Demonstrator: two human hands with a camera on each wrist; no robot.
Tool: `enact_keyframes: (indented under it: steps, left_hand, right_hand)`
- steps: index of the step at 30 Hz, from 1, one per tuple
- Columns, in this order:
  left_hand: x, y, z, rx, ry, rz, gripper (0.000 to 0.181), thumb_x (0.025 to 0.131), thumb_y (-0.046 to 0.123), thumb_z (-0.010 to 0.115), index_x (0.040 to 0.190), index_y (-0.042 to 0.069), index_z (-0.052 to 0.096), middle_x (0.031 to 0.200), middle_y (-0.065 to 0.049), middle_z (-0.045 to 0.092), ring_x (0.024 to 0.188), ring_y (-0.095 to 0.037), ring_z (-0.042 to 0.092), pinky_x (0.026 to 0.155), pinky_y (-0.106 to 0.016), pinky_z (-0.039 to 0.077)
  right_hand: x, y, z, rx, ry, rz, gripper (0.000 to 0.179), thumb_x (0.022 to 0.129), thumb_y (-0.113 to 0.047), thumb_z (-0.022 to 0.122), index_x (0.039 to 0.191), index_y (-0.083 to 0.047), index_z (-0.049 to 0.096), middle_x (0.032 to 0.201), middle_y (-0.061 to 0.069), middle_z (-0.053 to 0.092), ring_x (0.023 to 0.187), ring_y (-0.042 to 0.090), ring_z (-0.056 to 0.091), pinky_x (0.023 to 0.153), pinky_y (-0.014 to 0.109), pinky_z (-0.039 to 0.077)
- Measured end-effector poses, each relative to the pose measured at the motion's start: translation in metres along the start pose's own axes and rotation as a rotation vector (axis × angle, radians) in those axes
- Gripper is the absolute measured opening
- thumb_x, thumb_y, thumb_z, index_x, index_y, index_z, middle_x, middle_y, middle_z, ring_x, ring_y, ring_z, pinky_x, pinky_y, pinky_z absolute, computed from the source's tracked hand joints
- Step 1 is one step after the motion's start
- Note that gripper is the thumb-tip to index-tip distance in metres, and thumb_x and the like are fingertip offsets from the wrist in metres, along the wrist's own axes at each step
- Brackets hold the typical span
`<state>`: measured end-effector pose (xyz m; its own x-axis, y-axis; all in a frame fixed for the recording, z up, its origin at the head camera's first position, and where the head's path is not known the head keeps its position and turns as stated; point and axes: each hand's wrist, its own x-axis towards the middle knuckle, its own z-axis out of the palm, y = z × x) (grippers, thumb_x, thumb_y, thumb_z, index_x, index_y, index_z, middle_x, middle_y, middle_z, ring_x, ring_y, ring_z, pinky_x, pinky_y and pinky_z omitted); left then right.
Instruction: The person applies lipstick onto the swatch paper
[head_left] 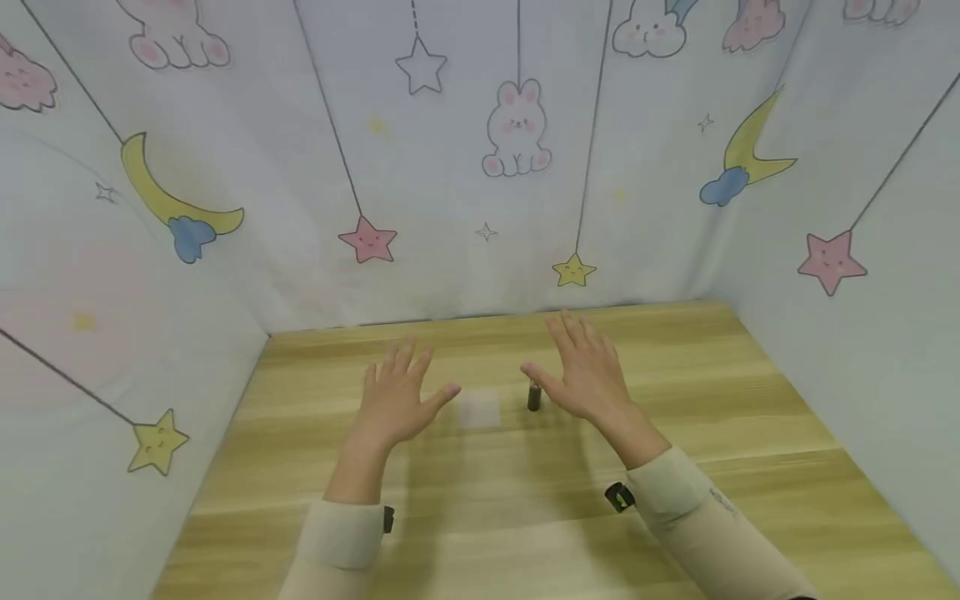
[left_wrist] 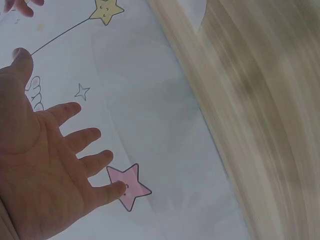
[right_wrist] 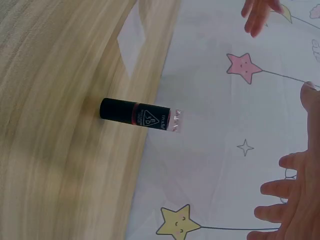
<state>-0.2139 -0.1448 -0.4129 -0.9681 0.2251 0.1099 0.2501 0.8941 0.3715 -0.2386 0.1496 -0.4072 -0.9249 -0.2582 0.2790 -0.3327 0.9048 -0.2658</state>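
Note:
A black lipstick [right_wrist: 135, 113] with lettering and a clear crinkled wrapper at its top end stands upright on the table. My right hand [head_left: 588, 375] hovers by it with spread fingers; in the head view the thumb overlaps the top of the lipstick [head_left: 534, 398]. To the left of the lipstick lies a flat, whitish square sheet [head_left: 479, 409]; whether it is paper or cloth I cannot tell. My left hand [head_left: 396, 400] is held over the table left of that sheet, fingers spread. Nothing is in either palm in the left wrist view or right wrist view.
Under the hands is a wood-grain table [head_left: 480, 533]. White curtains [head_left: 450, 183] printed with stars, moons and rabbits enclose its back and both sides. A dark wrist strap piece [head_left: 619, 497] shows at the right sleeve.

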Motion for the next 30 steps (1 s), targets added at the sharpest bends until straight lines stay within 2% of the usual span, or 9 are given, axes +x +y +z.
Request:
enact_keyframes:
  steps: [5,11,15,20,30]
  left_hand:
    - [0.017,0.005,0.015,0.001,-0.038,0.041,0.085,0.097,0.069,0.047,0.159,0.013,0.032,0.165,-0.017,0.022,0.151,-0.044,0.018,0.115,-0.069,0.015]
    - [0.035,0.019,0.037,-0.043,-0.085,0.089,0.079,0.099,0.063,0.050,0.159,0.013,0.034,0.162,-0.016,0.031,0.145,-0.043,0.034,0.109,-0.070,0.029]
    - [0.044,0.029,0.048,-0.079,-0.120,0.102,0.076,0.100,0.059,0.053,0.157,0.012,0.037,0.160,-0.015,0.037,0.142,-0.043,0.039,0.111,-0.069,0.028]
    - [0.054,0.037,0.055,-0.081,-0.150,0.103,0.072,0.101,0.058,0.052,0.155,0.013,0.041,0.158,-0.013,0.040,0.142,-0.040,0.041,0.114,-0.064,0.028]
    - [0.064,0.048,0.073,-0.097,-0.202,0.124,0.068,0.102,0.056,0.051,0.152,0.012,0.045,0.154,-0.013,0.046,0.142,-0.037,0.041,0.114,-0.064,0.027]
  right_hand:
    - [0.003,0.009,0.007,0.034,-0.005,0.001,0.090,0.092,-0.069,0.055,0.157,-0.010,0.035,0.156,0.020,0.039,0.143,0.043,0.034,0.110,0.066,0.030]
    - [0.002,0.015,0.014,0.063,-0.063,0.036,0.091,0.088,-0.064,0.067,0.153,-0.006,0.041,0.151,0.020,0.047,0.135,0.044,0.046,0.106,0.067,0.035]
    - [0.001,0.019,0.022,0.090,-0.110,0.051,0.084,0.089,-0.059,0.070,0.149,-0.004,0.047,0.144,0.019,0.055,0.128,0.042,0.054,0.103,0.062,0.041]
    - [0.003,0.024,0.031,0.093,-0.150,0.074,0.078,0.090,-0.058,0.069,0.145,-0.005,0.051,0.131,0.016,0.065,0.117,0.037,0.063,0.095,0.056,0.050]
    - [0.001,0.035,0.051,0.138,-0.188,0.108,0.074,0.089,-0.053,0.074,0.140,-0.002,0.056,0.125,0.017,0.068,0.112,0.036,0.065,0.092,0.054,0.052]
